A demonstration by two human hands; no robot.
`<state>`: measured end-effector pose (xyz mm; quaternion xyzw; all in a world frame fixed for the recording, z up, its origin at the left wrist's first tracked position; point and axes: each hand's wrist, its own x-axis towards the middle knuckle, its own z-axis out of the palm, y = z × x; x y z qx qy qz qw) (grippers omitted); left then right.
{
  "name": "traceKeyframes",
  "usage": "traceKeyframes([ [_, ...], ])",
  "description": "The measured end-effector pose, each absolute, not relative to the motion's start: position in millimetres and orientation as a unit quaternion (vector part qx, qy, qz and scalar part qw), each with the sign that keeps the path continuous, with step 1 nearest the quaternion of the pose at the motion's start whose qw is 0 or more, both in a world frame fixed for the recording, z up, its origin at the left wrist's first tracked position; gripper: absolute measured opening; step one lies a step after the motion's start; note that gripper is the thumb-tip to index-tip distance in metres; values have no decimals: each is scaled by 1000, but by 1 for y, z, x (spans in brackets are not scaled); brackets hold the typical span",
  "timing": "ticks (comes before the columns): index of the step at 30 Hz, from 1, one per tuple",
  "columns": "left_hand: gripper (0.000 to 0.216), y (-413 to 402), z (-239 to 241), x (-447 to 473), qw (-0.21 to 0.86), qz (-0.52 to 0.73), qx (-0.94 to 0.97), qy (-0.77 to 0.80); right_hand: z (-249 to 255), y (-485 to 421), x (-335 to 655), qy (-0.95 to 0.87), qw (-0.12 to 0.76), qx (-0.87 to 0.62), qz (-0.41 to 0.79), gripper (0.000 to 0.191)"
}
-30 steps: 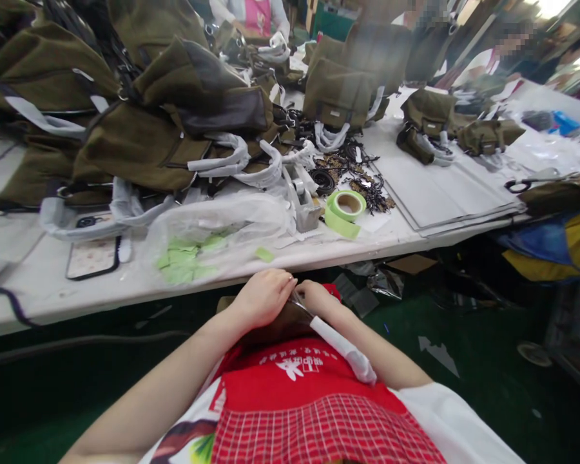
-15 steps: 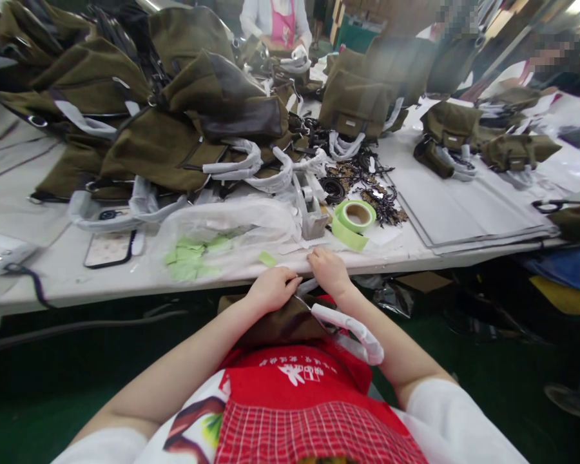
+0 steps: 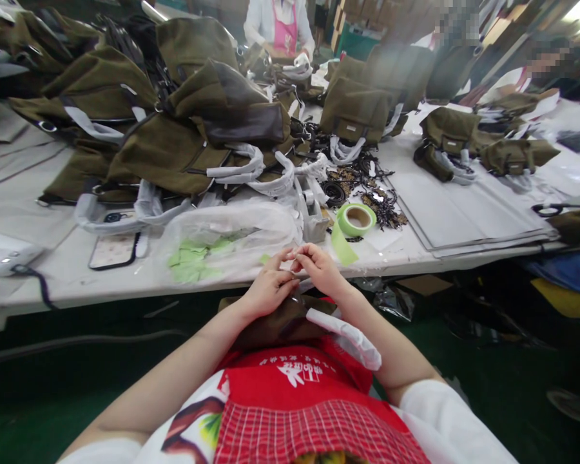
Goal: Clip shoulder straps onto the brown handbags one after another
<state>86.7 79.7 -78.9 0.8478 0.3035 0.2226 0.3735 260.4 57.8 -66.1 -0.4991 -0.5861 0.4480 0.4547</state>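
Note:
An olive-brown fabric bag (image 3: 263,328) rests on my lap, against the red apron. Its handle (image 3: 345,335), wrapped in white, sticks out to the right beside my right forearm. Over the bag, my left hand (image 3: 269,287) has its thumb and forefinger bent towards the other hand's fingertips. My right hand (image 3: 320,269) is pinched closed, its fingertips meeting those of my left. Whatever lies between the fingertips is too small to make out. A bit of metal, perhaps a zipper, shows on the bag just below my left fingers.
On the table edge lie a clear plastic bag (image 3: 241,225) with green tape pieces (image 3: 193,258), a metal tape dispenser (image 3: 312,212) and a green tape roll (image 3: 356,220). Olive bags (image 3: 159,151) are piled behind, with a phone (image 3: 113,250) at left. Grey sheets (image 3: 473,206) lie right; a co-worker (image 3: 283,29) sits opposite.
My right hand has moved left to meet my left hand, whose forefinger has stretched up and forward. The bag's wrapped handle has shifted slightly, and the view has tilted a little.

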Motion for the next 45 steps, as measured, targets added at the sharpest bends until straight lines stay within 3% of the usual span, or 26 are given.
traceKeyframes([
  [3,30,89,-82,91,438,214,835,257,-69,63,262,-514,459,-488,536,22],
  [5,30,94,-86,94,457,210,827,250,-72,64,269,-518,456,-510,514,25],
  [8,30,98,-90,97,459,233,818,256,-78,59,288,-622,435,-565,324,20],
  [10,31,98,-91,96,457,245,813,263,-85,53,306,-689,379,-592,177,20],
  [12,32,97,-91,94,456,244,810,276,-95,47,324,-724,308,-608,104,27],
  [17,31,90,-81,87,460,226,813,277,-122,55,357,-737,238,-624,104,18],
  [24,31,59,-47,71,485,216,811,246,-122,91,377,-739,238,-629,38,26],
  [31,33,50,-49,63,463,210,811,290,-94,99,370,-694,258,-673,4,27],
  [35,34,49,-49,69,452,184,827,279,-51,58,322,-676,358,-639,83,24],
  [39,29,47,-46,78,436,172,845,259,-27,16,271,-711,321,-543,309,18],
  [45,30,45,-45,79,441,170,843,256,-33,1,261,-631,419,-578,304,26],
])
